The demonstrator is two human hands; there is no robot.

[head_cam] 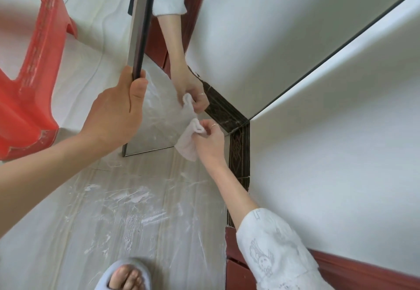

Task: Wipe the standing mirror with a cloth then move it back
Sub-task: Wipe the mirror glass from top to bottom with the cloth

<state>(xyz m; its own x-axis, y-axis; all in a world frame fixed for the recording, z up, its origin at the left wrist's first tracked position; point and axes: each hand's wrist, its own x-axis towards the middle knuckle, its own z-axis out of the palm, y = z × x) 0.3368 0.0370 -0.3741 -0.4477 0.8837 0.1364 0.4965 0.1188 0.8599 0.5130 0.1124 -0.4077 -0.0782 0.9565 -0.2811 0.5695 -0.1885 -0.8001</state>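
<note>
Right, I'm seeing the left hand (113, 110) gripping the mirror (261, 46) by its dark side edge, thumb lying on the front, other fingers wrapping behind where I can't see them. The mirror is standing on the floor (136, 210) in the corner, leaning toward the wall (341, 153), bottom edge sitting on the tiles. The right hand (210, 142) is pinching a white cloth (188, 144), fingers curling round the bunched top, the rest hanging loose. The cloth is sitting at the glass near the bottom; looks like it's touching, but I can't confirm from this angle. The reflection is showing the same hand and cloth just above. A red stool (34, 80) is standing left of the mirror, behind the left hand. White smears are showing on the floor. A slippered foot (127, 276) is sitting at the bottom edge of view.
</note>
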